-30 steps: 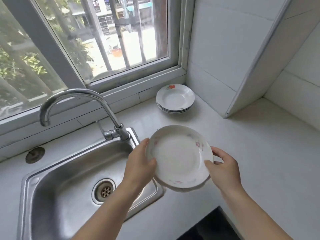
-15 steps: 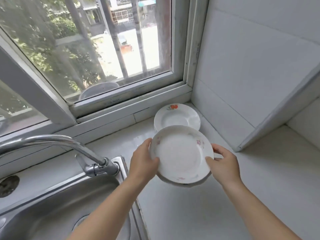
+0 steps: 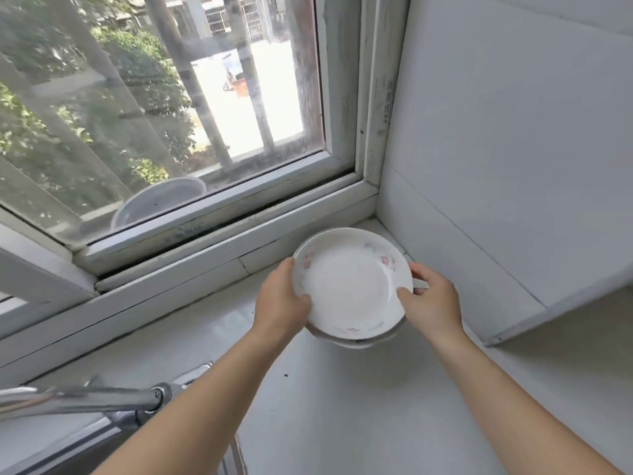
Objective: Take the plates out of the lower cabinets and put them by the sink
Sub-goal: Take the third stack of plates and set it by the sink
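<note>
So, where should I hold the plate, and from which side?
Hold the plate by its rim, at opposite points, from left and right, as the left hand and right hand do now. It is round and shallow, and the wall stands close behind.

The plate (image 3: 352, 286) lies directly above the stack of plates (image 3: 356, 343) in the counter's (image 3: 342, 406) far corner. The left hand (image 3: 281, 299) holds its rim at 9 o'clock, the right hand (image 3: 431, 303) at 3 o'clock. From the plate, the window (image 3: 171, 114) lies behind at 11 o'clock and the faucet (image 3: 102, 401) at 8 o'clock.
</note>
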### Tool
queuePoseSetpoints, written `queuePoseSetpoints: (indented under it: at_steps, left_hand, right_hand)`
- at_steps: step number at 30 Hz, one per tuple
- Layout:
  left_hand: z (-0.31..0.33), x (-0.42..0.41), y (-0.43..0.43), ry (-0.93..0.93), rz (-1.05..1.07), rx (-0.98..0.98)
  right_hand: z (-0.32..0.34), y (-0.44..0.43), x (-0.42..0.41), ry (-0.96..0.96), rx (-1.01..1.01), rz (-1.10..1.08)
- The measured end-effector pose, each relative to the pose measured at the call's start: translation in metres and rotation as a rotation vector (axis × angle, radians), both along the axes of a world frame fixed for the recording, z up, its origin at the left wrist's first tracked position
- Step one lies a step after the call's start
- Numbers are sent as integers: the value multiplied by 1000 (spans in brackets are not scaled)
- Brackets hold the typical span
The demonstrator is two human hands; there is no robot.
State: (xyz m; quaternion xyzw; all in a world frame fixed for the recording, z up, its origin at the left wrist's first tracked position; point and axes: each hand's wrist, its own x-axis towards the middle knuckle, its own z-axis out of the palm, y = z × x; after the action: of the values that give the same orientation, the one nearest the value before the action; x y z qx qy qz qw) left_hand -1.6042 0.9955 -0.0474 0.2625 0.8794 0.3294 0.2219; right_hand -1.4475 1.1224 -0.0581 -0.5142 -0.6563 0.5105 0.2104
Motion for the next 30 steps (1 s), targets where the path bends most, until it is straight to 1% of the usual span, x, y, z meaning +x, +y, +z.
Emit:
queuePoseSetpoints:
  at_steps: [7, 20, 30]
  left_hand:
    - [-16, -6, 17, -23, 56, 35]
    - [-35, -6, 20, 23, 53, 73]
    - [-43, -13, 27, 105, 53, -22]
  right_hand:
    - [-11, 16, -14, -67, 74, 30]
    - [-20, 18, -21, -123, 154, 37]
    - [-29, 21, -27, -152, 179, 34]
